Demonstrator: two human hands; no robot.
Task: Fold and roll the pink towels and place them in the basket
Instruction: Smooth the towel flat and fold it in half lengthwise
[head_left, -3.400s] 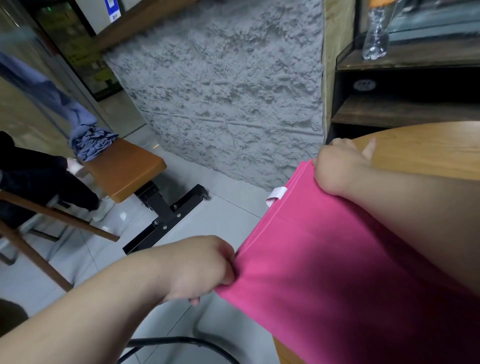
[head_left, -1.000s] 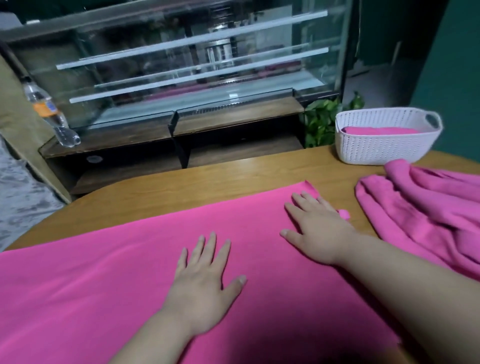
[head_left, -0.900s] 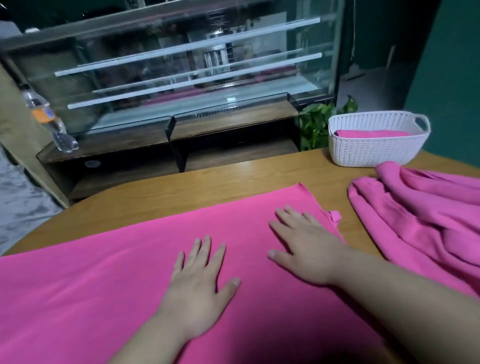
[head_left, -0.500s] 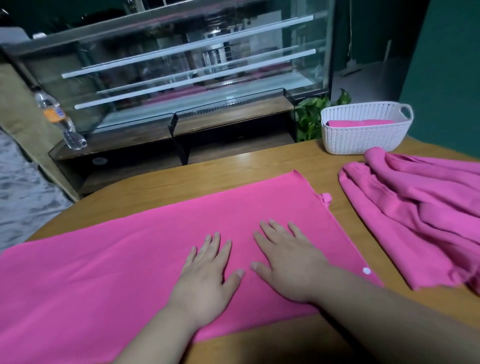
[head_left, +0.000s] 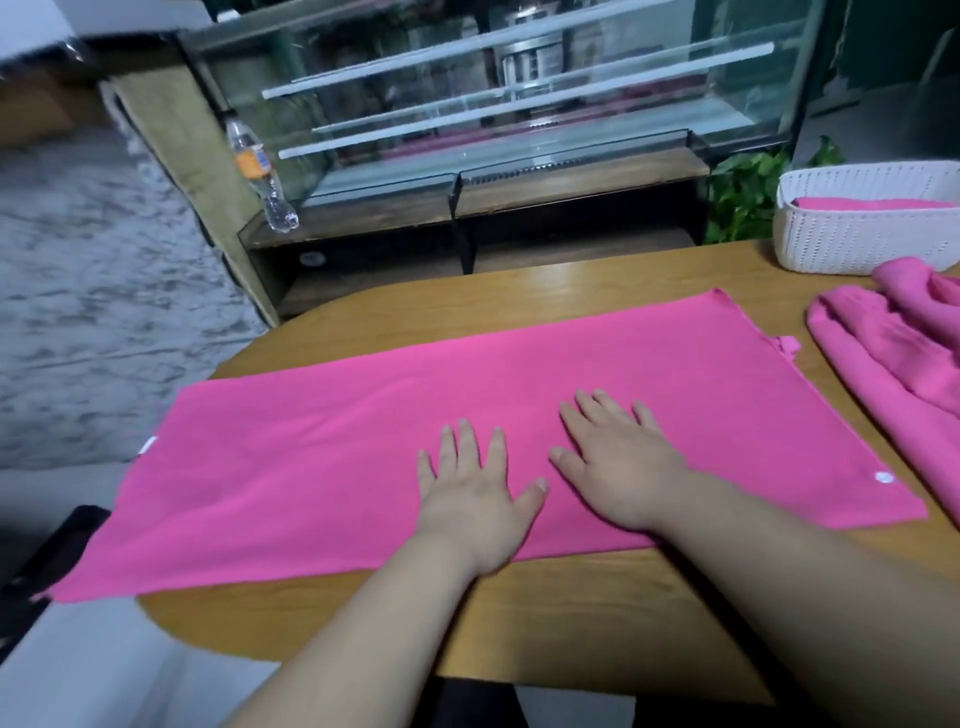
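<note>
- Lying flat across the counter is one pink towel, a long rectangle of soft, matte cloth. Its left end hangs over the counter's rounded left edge.
- Two hands rest near its middle, the left hand and the right hand side by side, palms down, fingers straight and spread, grasping nothing.
- One crumpled heap of pink towels sits at the counter's right edge, just beside the flat towel; how many it holds cannot be told.
- One white perforated basket stands at the far right corner, with pink cloth inside.
- The counter is smooth wood grain.
- Beyond its far edge are one clear bottle with an orange label, one glass display case and one leafy plant.
</note>
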